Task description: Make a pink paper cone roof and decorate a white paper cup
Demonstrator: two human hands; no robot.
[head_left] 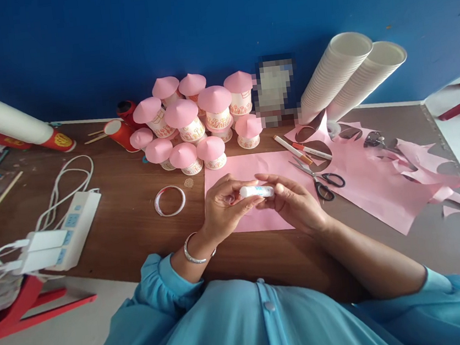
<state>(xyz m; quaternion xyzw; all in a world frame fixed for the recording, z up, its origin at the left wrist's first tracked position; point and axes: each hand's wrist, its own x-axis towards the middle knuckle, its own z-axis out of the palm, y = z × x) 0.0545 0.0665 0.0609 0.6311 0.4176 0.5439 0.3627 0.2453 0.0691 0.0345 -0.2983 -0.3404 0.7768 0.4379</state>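
Between my two hands, above a pink paper sheet [249, 164], is a small white glue stick [257, 191] with a blue print, lying level. My left hand [227, 203] pinches its left end between thumb and fingers. At the other end, my right hand [295, 201] has thumb and fingers closed on it. Scissors [318, 179] with black handles lie just beyond my right hand, partly on the pink sheet. Two marker pens [294, 150] rest behind the sheet. A ring-shaped tape roll [169, 201] lies flat to the left of my left hand.
Several paper cups with pink cone tops [182, 120] stand against the blue wall. Tall white cup stacks [337, 74] lean at the right. Cut pink paper scraps [381, 183] spread over the right side. A power strip [76, 229] with white cables lies left.
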